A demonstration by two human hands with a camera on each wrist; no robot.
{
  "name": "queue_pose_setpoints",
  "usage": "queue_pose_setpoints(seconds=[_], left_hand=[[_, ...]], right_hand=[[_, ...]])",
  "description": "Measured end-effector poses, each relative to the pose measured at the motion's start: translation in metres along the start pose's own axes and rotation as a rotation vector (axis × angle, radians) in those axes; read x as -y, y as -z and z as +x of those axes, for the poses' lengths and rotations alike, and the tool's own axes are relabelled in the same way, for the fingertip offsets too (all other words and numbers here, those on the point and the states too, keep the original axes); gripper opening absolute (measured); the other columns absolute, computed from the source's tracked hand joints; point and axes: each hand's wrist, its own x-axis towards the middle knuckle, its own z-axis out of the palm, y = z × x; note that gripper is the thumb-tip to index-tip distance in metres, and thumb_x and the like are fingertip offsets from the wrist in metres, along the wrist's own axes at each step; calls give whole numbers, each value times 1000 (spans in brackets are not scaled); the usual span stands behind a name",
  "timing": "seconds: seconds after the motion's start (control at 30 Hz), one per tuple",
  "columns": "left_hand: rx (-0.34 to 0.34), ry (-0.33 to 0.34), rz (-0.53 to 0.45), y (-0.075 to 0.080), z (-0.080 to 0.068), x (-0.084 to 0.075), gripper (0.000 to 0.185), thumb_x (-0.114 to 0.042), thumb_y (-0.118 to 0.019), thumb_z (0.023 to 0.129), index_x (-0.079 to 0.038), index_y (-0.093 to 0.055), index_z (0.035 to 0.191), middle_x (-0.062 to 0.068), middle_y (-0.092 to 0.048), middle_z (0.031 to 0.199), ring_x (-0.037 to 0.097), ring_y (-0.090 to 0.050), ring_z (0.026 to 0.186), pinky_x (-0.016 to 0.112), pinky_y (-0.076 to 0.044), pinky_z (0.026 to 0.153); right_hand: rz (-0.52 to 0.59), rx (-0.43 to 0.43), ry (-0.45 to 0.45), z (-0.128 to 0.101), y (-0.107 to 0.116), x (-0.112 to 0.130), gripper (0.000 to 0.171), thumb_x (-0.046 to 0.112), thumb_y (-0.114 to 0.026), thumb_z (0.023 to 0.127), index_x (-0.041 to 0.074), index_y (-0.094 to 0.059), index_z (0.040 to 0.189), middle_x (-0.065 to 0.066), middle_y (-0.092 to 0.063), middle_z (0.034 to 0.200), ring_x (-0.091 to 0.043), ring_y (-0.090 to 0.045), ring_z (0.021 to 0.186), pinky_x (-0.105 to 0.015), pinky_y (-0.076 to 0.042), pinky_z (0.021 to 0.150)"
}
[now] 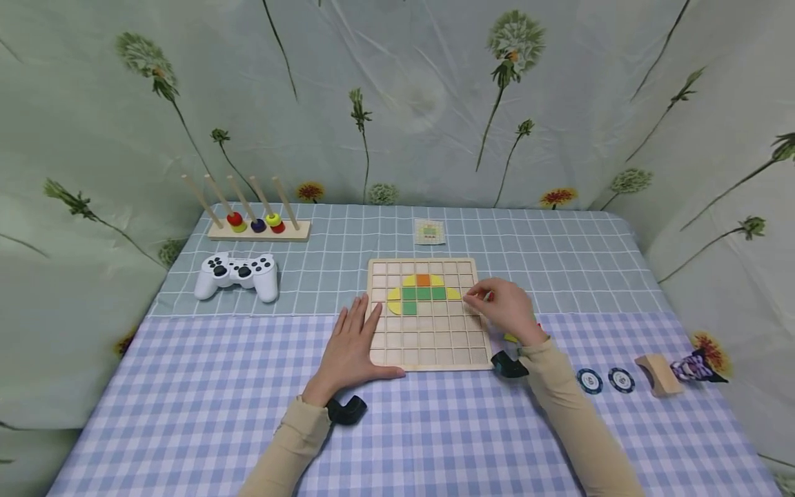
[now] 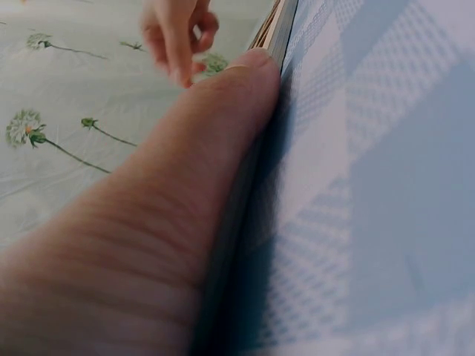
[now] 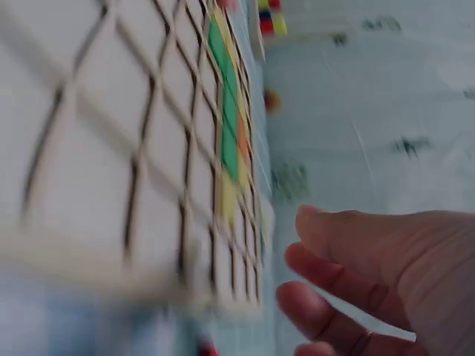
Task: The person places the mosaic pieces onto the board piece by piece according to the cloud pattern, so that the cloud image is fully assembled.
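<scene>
A wooden grid board [image 1: 428, 345] lies mid-table and carries a small pattern: an orange tile [image 1: 424, 279], green tiles [image 1: 424, 293] and yellow curved tiles [image 1: 394, 295]. My left hand [image 1: 354, 345] lies flat on the cloth, fingers straight against the board's left edge and thumb along its front edge; the left wrist view shows it [image 2: 148, 222] pressed to that edge. My right hand [image 1: 506, 307] hovers at the board's right side, its loosely curled fingertips close to the rightmost yellow tile. In the right wrist view its fingers [image 3: 349, 274] hold nothing next to the board [image 3: 96, 148].
A white game controller [image 1: 237, 274] and a peg stand with coloured rings [image 1: 257, 224] sit far left. A small pattern card [image 1: 429, 232] lies behind the board. Two poker chips [image 1: 589, 380], a wooden block [image 1: 658, 374] and a purple object [image 1: 695, 367] lie at right. Loose coloured pieces [image 1: 511, 337] show beside my right wrist.
</scene>
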Motion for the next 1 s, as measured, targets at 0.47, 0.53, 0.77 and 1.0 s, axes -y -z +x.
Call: queue_pose_setpoints(seconds=[0.47, 0.53, 0.77, 1.0], left_hand=[[0, 2, -6, 3, -1, 1, 124, -83, -59, 61, -7, -21, 152, 19, -8, 156, 30, -3, 143, 43, -2, 114], [-2, 1, -9, 2, -1, 1, 124, -83, -60, 61, -7, -21, 152, 19, -8, 156, 30, -4, 143, 43, -2, 114], [2, 0, -12, 3, -1, 1, 124, -84, -59, 62, -7, -21, 152, 19, -8, 156, 30, -3, 143, 43, -1, 114], [11, -1, -8, 2, 0, 1, 124, -85, -57, 62, -8, -19, 152, 18, -6, 156, 28, -1, 143, 42, 1, 114]], right_hand=[[-170, 32, -330, -34, 46, -51, 36, 36, -73, 81, 2, -68, 90, -8, -65, 77, -21, -55, 65, -32, -40, 53], [-187, 55, -373, -37, 46, -54, 37, 36, -74, 81, 1, -67, 88, -7, -63, 74, -21, -54, 65, -32, -39, 54], [-185, 67, -366, -41, 40, -59, 35, 33, -74, 81, 0, -64, 86, -7, -59, 72, -21, -51, 63, -31, -38, 52], [-114, 35, -306, -40, 34, -58, 28, 24, -73, 83, 3, -57, 92, -8, -61, 78, -22, -52, 64, -32, -38, 53]])
